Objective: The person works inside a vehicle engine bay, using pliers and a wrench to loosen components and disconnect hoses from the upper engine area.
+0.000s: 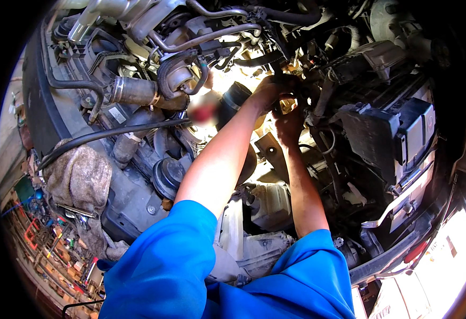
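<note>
Both my arms, in blue short sleeves, reach deep into an open engine bay. My left hand [270, 91] bends over beside a dark hose end, its fingers lost in shadow. Just below and to the right, my right hand [289, 126] is curled close to it, with a small lit gap between the two. Whatever the right fingers grip is too dark to make out. A black cylindrical part [236, 97] stands left of my left wrist. Beneath the hands is a dark flat bracket [271, 151] with a hole, against brightly lit metal.
A grimy rag [79, 178] hangs over the left edge. A long black hose [111, 132] crosses toward the middle. A round black cap [168, 173] sits beside my left forearm. A black box [371, 139] stands at right. Scattered tools [52, 250] lie beyond the left edge.
</note>
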`<state>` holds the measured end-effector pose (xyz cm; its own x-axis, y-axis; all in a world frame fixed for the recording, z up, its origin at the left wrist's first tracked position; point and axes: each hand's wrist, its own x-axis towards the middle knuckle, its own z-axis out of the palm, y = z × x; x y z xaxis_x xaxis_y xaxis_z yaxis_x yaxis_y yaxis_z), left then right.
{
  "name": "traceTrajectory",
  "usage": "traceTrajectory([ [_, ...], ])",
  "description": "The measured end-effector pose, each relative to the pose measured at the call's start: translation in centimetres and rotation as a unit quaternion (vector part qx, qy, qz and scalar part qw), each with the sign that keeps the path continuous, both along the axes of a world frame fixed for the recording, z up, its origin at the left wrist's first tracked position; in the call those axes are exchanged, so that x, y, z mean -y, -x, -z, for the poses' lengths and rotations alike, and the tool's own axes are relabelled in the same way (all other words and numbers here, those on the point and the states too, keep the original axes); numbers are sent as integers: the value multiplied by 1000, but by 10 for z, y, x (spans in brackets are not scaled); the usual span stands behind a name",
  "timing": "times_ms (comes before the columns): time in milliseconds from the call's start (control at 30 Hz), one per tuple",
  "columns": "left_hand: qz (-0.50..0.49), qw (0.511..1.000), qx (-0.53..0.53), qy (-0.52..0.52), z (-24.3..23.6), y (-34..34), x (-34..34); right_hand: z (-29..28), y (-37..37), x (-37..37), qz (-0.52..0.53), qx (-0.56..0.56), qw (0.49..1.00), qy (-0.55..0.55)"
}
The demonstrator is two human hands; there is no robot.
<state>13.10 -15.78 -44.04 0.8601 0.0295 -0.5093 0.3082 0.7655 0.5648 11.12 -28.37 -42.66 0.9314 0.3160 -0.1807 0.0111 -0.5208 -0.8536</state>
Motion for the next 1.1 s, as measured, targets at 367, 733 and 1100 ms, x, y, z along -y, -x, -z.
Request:
traceTrajectory([
  [367,20,999,21,40,2,3,-2,-18,1,-7,13,27,999,18],
  [733,-1,997,-4,80,11,0,3,0,3,0,6,67,996,55],
  [1100,-4,998,3,60,11,1,2,-12,2,-1,-11,82,996,16],
])
